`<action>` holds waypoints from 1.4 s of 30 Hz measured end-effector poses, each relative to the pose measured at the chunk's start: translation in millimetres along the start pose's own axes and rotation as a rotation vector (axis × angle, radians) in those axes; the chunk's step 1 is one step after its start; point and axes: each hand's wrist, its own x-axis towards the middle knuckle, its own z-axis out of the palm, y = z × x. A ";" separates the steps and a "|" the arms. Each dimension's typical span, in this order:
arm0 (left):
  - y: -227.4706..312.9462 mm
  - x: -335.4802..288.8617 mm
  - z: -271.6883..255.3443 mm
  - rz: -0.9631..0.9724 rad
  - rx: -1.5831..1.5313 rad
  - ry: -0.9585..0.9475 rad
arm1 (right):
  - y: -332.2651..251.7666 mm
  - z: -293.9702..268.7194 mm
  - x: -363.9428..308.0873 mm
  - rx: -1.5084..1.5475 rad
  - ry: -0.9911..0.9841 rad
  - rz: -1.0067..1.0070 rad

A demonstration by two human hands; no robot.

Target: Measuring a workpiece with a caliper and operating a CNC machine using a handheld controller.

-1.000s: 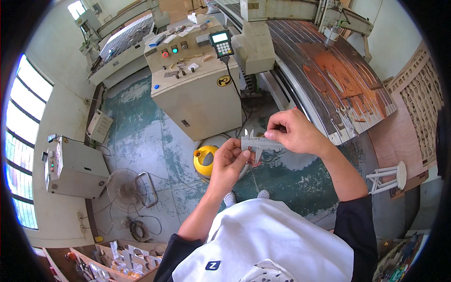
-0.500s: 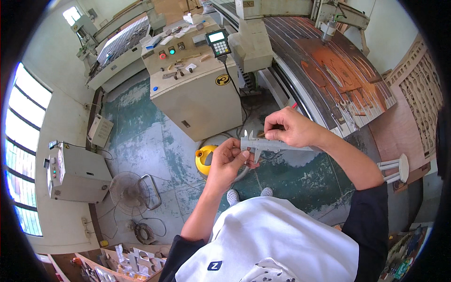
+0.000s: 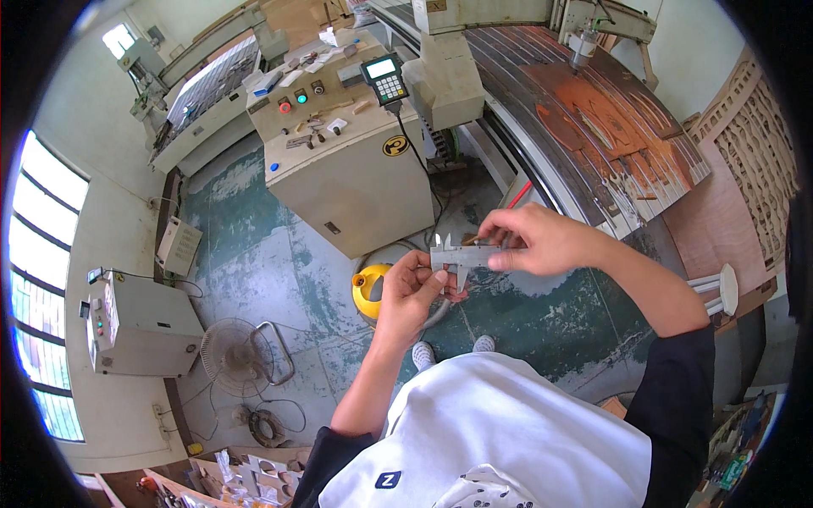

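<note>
I hold a grey metal vernier caliper (image 3: pixel 461 256) level in front of my chest. My left hand (image 3: pixel 413 289) grips its jaw end from below, fingers curled around the jaws. My right hand (image 3: pixel 532 240) pinches the beam and slider from the right, thumb underneath. Whether something small sits between the jaws is hidden by my left fingers.
A beige control cabinet (image 3: pixel 343 152) with buttons and a hanging keypad (image 3: pixel 385 79) stands ahead. A routing machine bed (image 3: pixel 593 118) with a brown board lies to the right. A yellow reel (image 3: pixel 370 288), a floor fan (image 3: pixel 237 360) and a white stool (image 3: pixel 716 292) stand on the green floor.
Both hands with the caliper stay together and have drifted slightly down and right in the picture; my right hand has slid a little along the beam.
</note>
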 end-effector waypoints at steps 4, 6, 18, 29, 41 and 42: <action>7.2 -4.3 2.5 0.036 -0.073 0.098 | -24.8 8.1 -13.1 -0.332 0.108 -0.001; 12.1 -5.9 3.1 0.049 -0.100 0.107 | -24.7 12.6 -16.4 -0.365 0.184 -0.074; 42.4 -20.4 11.7 0.094 -0.023 0.059 | -43.2 11.3 -26.6 -0.652 0.368 -0.311; 52.9 -25.1 16.2 0.066 -0.054 0.025 | -51.2 11.1 -31.3 -0.665 0.399 -0.298; 57.0 -31.6 20.5 -0.001 -0.095 -0.051 | -67.0 11.6 -41.9 -0.780 0.413 -0.293; 56.8 -32.1 20.8 -0.003 -0.097 -0.051 | -67.3 12.2 -42.8 -0.780 0.411 -0.292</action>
